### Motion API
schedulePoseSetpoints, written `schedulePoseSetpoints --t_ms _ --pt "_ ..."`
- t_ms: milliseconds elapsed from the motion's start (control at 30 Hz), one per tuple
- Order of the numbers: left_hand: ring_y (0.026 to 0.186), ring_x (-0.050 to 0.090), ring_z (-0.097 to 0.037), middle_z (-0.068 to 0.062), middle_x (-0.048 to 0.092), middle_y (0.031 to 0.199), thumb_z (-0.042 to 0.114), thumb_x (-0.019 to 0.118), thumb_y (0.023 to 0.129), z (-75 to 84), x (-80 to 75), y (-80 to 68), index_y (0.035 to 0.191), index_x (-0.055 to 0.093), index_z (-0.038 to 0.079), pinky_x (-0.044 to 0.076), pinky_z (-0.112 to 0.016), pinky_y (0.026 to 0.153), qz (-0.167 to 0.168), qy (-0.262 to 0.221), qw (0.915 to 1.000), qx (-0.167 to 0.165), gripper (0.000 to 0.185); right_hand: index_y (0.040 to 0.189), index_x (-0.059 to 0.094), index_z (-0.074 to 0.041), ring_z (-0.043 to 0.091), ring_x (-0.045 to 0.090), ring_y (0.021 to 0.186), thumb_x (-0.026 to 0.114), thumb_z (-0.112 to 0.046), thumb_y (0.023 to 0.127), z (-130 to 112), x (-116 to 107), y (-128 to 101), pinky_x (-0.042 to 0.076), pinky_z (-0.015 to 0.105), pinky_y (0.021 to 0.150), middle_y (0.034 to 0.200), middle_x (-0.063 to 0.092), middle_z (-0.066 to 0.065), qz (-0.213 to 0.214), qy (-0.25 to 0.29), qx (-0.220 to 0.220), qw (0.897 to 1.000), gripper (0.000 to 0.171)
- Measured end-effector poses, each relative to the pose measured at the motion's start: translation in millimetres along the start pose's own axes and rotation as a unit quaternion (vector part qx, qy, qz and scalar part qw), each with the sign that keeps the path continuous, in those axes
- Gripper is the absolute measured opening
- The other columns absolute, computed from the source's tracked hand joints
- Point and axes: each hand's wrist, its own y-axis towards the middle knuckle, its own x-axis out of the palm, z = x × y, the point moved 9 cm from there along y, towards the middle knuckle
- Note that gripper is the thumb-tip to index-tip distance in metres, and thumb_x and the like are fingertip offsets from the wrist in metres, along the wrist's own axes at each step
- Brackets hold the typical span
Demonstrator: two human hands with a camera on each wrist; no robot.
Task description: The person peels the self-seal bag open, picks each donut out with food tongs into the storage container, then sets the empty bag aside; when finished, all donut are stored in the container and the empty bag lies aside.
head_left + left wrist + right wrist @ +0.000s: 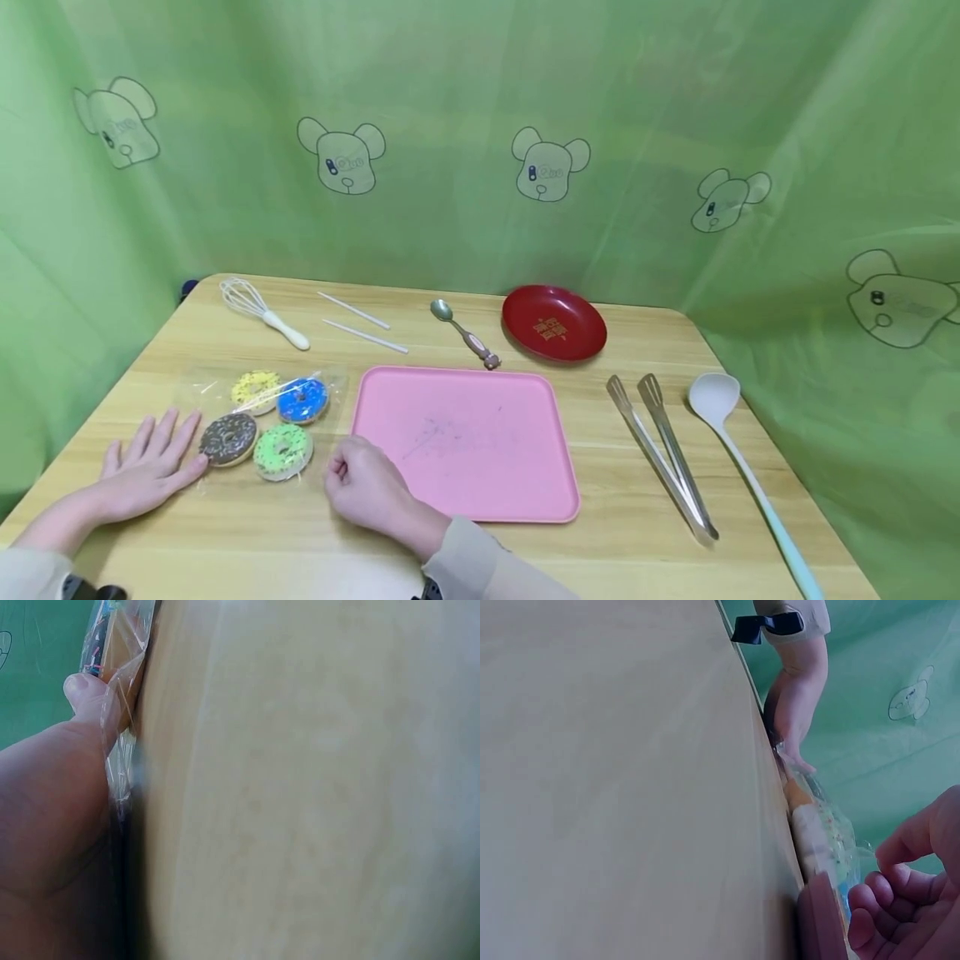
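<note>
Yellow, blue, chocolate-brown and green toy-like doughnuts with sprinkles lie in a clear plastic bag left of the pink tray. My left hand rests flat with fingers spread at the bag's left side, its thumb against the brown doughnut. In the left wrist view the thumb lies over the bag's crinkled film. My right hand overlaps the tray's left edge, fingers curled. The right wrist view shows its thumb and index finger pinched together at the film's edge.
Behind are a whisk, two white sticks, a spoon and a red plate. Metal tongs and a long-handled ladle lie at right. A green curtain surrounds the wooden table.
</note>
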Motion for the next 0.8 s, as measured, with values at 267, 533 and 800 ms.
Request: schedulePoseSetpoints --t_ms 267,533,800 --pt "0.128 -0.023 -0.050 -0.026 -0.017 0.147 0.045 0.033 0.099 -4.7 1.7 0.6 0.147 -0.009 0.015 -0.021 -0.072 0.088 0.012 0.003 0.9999 0.002 0.071 0.066 0.051 -0.012 0.002 0.043 0.059 0.060 0.001 0.072 9 -8 -2 0.039 0.013 0.052 0.066 0.044 -0.009 0.012 0.012 -0.008 1.000 0.017" --pt "0.127 -0.021 -0.053 -0.030 -0.016 0.146 0.045 0.033 0.099 -2.8 0.3 0.7 0.147 -0.007 0.010 -0.018 -0.074 0.087 0.000 0.010 1.0000 0.000 0.072 0.068 0.051 -0.012 0.000 0.043 0.061 0.059 0.000 0.073 10 -13 -6 0.040 0.012 0.052 0.067 0.045 -0.010 0.023 0.042 -0.041 0.998 0.015" --pt "0.128 -0.025 -0.047 -0.022 -0.021 0.148 0.050 0.031 0.098 -10.9 2.7 2.0 0.147 -0.012 0.018 -0.020 -0.072 0.088 0.010 0.015 0.9998 -0.002 0.073 0.073 0.056 -0.009 -0.002 0.045 0.061 0.063 -0.002 0.079 13 -12 -7 0.043 0.013 0.056 0.068 0.050 -0.010 0.014 0.081 -0.035 0.996 0.011"
